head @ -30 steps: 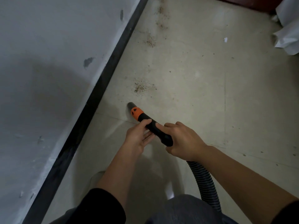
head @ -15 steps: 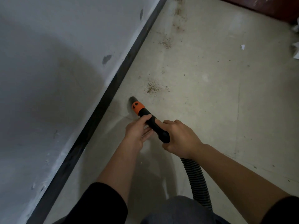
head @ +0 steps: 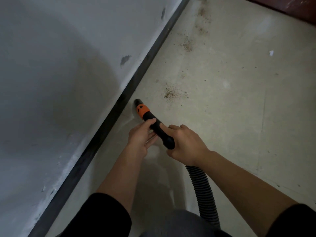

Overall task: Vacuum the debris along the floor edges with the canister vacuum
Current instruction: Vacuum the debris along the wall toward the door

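Two hands hold the wand (head: pixel 165 140), a black tube with an orange collar (head: pixel 143 110) just behind its dark tip (head: pixel 137 102). The left hand (head: pixel 139 136) pinches the tube between a thumb laid over the top and fingers lying fairly straight beneath. The right hand (head: pixel 186 144), just behind the left, is curled round the rear end, with its index finger laid along the tube. A black ribbed hose (head: pixel 203 190) runs from below the right wrist back toward the person. The tip lies ahead of the left hand, low at the floor (head: pixel 239 125), just beside the black baseboard (head: pixel 95 147). A patch of brown debris (head: pixel 171 93) lies beyond the tip, ahead of the right hand. More patches lie farther along the edge.
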{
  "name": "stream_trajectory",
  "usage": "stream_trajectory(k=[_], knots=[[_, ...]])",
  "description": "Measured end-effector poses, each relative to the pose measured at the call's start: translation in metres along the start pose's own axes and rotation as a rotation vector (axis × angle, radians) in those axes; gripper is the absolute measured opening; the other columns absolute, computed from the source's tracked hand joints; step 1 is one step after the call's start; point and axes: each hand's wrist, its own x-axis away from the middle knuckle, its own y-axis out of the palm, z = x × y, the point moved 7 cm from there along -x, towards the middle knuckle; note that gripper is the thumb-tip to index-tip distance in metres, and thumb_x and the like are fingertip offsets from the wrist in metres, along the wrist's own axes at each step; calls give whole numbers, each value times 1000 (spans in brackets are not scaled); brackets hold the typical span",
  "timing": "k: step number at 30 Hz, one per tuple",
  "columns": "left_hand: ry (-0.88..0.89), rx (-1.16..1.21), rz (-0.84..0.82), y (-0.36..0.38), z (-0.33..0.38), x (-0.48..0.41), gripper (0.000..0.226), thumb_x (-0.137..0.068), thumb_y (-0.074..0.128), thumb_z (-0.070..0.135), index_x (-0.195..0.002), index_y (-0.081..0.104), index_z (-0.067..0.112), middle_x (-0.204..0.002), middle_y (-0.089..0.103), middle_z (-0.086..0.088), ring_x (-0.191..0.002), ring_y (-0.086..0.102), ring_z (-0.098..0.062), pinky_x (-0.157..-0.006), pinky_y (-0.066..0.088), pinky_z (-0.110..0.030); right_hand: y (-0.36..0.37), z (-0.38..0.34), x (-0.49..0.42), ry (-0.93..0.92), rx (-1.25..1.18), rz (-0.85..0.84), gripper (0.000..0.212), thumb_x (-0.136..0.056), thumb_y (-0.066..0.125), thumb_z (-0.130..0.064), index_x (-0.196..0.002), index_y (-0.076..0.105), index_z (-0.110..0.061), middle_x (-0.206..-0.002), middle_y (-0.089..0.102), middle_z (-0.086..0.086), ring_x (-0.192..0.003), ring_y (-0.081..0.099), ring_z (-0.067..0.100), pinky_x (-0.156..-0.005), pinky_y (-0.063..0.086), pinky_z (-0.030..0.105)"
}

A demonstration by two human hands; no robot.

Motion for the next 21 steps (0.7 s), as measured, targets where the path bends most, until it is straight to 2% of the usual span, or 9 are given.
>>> stream_trajectory(k=[3,7,13,21], knots=[[0,-3,7,-8,0,2,24,-88,70,18,-109,65,9,-99,72,-7,-86,69,-18,-58,56,-24,3,-5,1,-12,-9,-12,80,-83,60,-19,-152,22,-31,-93,45,-5,-78,33,17,-51,23,24],[-3,-16,-9,-17,-3,5,21,-88,69,18,-106,65,8,-103,70,-8,-90,68,-20,-63,56,-26,6,-10,6,-24,-18,-31,82,-84,60,-20,-153,19,-31,-104,53,-3,-81,33,16,-62,30,27],[1,-19,-8,-26,-4,6,15,-89,68,19,-100,64,9,-102,69,-9,-93,67,-22,-69,56,-27,9,-17,7,-38,-27,-42,77,-84,59,-19,-150,24,-33,-102,53,-2,-82,36,17,-63,37,30],[13,-40,-2,-17,6,-7,28,-90,67,22,-115,64,10,-99,69,-3,-86,66,-16,-64,54,-24,11,-16,-5,37,1,-11,78,-84,58,-17,-151,20,-29,-107,53,1,-84,34,17,-62,32,30]])
